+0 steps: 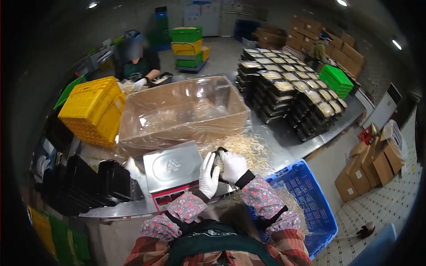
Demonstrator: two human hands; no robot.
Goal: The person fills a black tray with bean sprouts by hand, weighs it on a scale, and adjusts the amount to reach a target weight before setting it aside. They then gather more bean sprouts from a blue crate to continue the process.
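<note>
A small black plastic tray (217, 160) stands tilted on edge between my gloved hands, and what is in it is mostly hidden. My left hand (207, 181) rests against its left side, with straight fingers along it and the thumb on the near side. My right hand (234, 167) is closed with bent fingers at the tray's right side and upper edge. Just beyond and right of my hands lies a loose heap of thin pale strands, like sprouts (253, 153). The scale (172, 164), with a steel plate and red front, is left of my left hand.
Ahead stands a large plastic-lined carton (182, 106). Filled black trays (288, 84) are stacked right, empty black trays (100, 184) left. A yellow crate (93, 111) is at the left; a blue basket (306, 199) holds strands near my right arm. A co-worker (137, 64) works opposite.
</note>
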